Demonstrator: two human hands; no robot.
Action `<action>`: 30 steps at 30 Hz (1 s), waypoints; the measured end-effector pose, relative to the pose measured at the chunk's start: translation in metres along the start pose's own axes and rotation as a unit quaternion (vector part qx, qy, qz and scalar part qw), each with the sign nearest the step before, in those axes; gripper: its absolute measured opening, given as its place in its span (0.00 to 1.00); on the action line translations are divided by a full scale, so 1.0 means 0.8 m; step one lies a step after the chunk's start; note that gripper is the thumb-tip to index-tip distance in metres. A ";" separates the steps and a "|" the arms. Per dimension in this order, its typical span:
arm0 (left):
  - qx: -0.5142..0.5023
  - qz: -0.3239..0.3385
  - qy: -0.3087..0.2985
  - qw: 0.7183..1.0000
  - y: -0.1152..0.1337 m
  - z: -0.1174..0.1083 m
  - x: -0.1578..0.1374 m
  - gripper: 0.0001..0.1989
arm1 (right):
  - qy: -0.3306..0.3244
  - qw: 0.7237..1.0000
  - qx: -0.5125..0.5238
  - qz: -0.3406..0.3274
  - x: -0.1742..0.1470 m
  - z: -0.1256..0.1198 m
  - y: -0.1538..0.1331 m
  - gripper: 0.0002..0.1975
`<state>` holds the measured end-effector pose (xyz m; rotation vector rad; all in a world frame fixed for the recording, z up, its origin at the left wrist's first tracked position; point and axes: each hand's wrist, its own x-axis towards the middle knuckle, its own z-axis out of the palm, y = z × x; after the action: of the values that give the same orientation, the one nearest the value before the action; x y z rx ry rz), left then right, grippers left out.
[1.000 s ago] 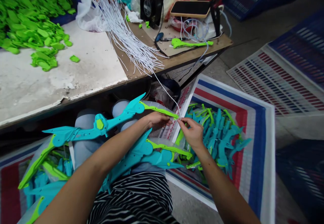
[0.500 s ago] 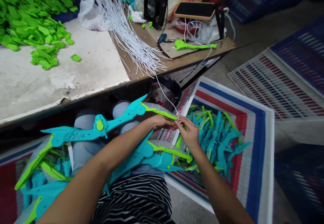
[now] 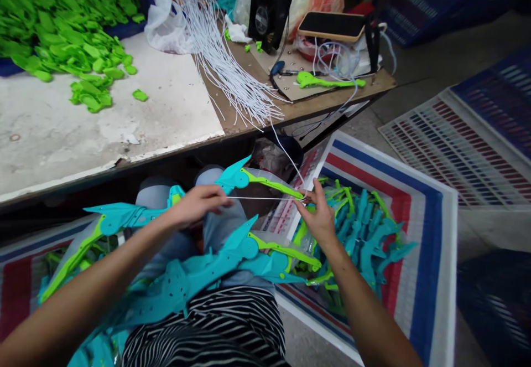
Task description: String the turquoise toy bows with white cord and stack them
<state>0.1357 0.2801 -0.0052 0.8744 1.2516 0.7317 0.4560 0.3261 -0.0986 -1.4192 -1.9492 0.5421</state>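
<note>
Nearest, below a striped shirt hem (image 3: 203,328), a second cyan frame (image 3: 182,281) lies over the lap, slanting up to the right and ending in green at its right end. Just beyond it, the upper cyan frame (image 3: 232,177) stretches across the knees, its green limb (image 3: 271,182) pointing right. The right hand (image 3: 318,215) has thumb and fingers closed about the limb's tip, 1 finger raised. The left hand (image 3: 203,203), palm down in front of the frame's middle, pinches a white cord (image 3: 261,197), though exactly how its fingertips sit on it is too small to tell. The cord runs straight and taut between the 2 hands, and from the right hand its slack length rises to the table edge. To do this pull well, I would keep the tip firmly pinched so the thin limb does not bend, draw the cord in line with the limb, and let the slack feed freely past the raised finger; a jerk could snag it or twist the frame. Right of the hands, a striped crate (image 3: 427,267) holds a jumble of similar cyan-and-green pieces (image 3: 360,228). Farther off, on the table (image 3: 166,112), lie a bundle of white cords (image 3: 236,79) and heaped green parts (image 3: 62,18), with a black fan (image 3: 267,15) and a phone (image 3: 332,25) behind.
</note>
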 end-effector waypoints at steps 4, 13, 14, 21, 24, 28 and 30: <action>-0.189 0.054 0.212 0.957 0.020 -0.084 -0.116 0.06 | 0.003 1.000 -0.012 0.002 0.003 0.004 0.004 0.35; -0.302 0.180 0.349 0.869 -0.030 -0.064 -0.197 0.10 | 0.028 0.988 -0.129 -0.083 0.042 0.017 -0.016 0.22; -0.307 0.175 0.354 0.866 -0.037 -0.054 -0.191 0.12 | 0.041 0.982 -0.141 -0.118 0.052 0.024 -0.036 0.19; -0.359 0.139 0.337 0.859 -0.068 -0.007 -0.172 0.21 | -0.173 0.871 -0.028 -0.459 0.049 0.164 -0.240 0.14; -0.387 0.126 0.275 0.871 -0.071 0.003 -0.171 0.22 | -0.256 0.812 -0.106 -0.514 0.025 0.230 -0.289 0.19; -0.392 0.116 0.268 0.873 -0.073 0.005 -0.172 0.23 | -0.278 0.799 -0.158 -0.509 0.034 0.263 -0.296 0.22; -0.383 0.122 0.314 0.860 -0.076 -0.001 -0.176 0.22 | -0.283 0.801 -0.135 -0.510 0.055 0.260 -0.287 0.22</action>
<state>0.1098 0.1295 0.0095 0.1069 1.2380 1.6715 0.1444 0.3027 -0.0793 -0.1207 -2.9643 0.1537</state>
